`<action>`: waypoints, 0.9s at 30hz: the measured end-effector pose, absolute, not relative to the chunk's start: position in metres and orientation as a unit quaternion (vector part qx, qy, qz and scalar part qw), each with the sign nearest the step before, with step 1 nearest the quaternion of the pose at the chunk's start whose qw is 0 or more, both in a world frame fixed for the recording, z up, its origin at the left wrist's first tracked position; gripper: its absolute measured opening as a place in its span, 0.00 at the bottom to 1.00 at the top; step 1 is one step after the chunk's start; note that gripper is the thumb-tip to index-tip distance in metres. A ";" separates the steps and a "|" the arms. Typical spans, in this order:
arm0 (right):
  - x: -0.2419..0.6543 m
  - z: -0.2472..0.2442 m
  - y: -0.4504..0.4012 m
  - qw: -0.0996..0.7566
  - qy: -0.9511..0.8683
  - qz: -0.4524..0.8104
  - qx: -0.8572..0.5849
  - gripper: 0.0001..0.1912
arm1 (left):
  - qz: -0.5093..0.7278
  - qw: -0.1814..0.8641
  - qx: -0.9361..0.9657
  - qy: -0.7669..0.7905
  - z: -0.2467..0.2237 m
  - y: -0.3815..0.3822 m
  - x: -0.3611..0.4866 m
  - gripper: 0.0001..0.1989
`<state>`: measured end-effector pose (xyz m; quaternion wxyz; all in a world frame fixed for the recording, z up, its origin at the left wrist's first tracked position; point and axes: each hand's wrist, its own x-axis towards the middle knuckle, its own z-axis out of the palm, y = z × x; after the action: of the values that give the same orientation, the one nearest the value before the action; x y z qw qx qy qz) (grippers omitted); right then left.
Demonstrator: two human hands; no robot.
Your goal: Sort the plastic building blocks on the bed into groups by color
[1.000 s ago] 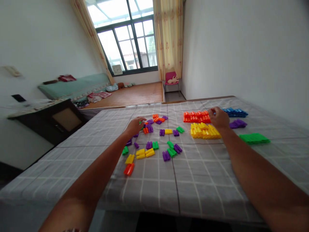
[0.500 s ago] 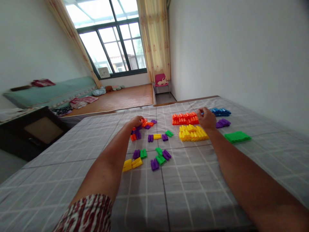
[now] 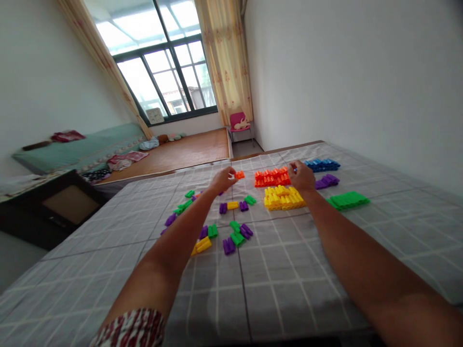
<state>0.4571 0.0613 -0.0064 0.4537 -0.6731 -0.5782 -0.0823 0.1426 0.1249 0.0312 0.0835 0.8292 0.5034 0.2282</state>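
An orange clip-like piece [image 3: 239, 175] is pinched in the fingertips of my left hand [image 3: 224, 179], above the grey checked cloth. My right hand [image 3: 301, 177] is closed at the right end of the orange stack [image 3: 271, 177], with a bit of blue showing at its fingertips. Just beyond it lies a blue stack [image 3: 321, 165]. Nearer me sit a yellow stack [image 3: 284, 198], a purple pile [image 3: 327, 181] and a green stack [image 3: 348, 200]. Loose purple, green and yellow pieces [image 3: 232, 205] are scattered between my arms; my left forearm hides some of them.
The checked cloth [image 3: 275, 284] covers the wide surface under both arms. Beyond its far edge are a brown mat [image 3: 195, 147], a pink chair [image 3: 238, 121] and a window. A dark cabinet [image 3: 54, 207] stands at the left, and a white wall runs along the right.
My left hand has moved right from the loose pile, carrying an orange piece toward the orange stack. My right hand has shifted slightly left in the picture, as have the stacks.
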 end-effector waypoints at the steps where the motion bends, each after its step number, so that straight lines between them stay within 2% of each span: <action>1: 0.457 -0.007 0.061 0.452 -0.580 -0.080 -0.673 0.12 | 0.229 0.089 0.847 0.472 0.029 0.121 0.161 0.15; 4: 0.458 -0.005 0.059 0.453 -0.577 -0.080 -0.675 0.12 | 0.208 0.096 0.875 0.427 0.020 0.113 0.204 0.15; 8: 0.459 -0.001 0.058 0.457 -0.570 -0.078 -0.678 0.12 | 0.182 0.078 0.882 0.428 0.010 0.115 0.221 0.15; 15: 0.452 -0.001 0.058 0.448 -0.591 -0.072 -0.667 0.12 | 0.253 0.102 0.860 0.432 0.002 0.115 0.214 0.18; 22: 0.452 0.001 0.055 0.475 -0.579 -0.085 -0.657 0.14 | 0.206 0.043 0.778 0.592 0.030 0.127 0.132 0.16; 27: 0.449 -0.001 0.057 0.466 -0.590 -0.090 -0.653 0.13 | 0.137 0.087 0.771 0.616 0.024 0.125 0.081 0.16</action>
<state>0.4491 0.0567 -0.0009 0.4662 -0.6530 -0.5901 -0.0896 0.0811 0.1253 0.0242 0.0870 0.7707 0.6162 0.1366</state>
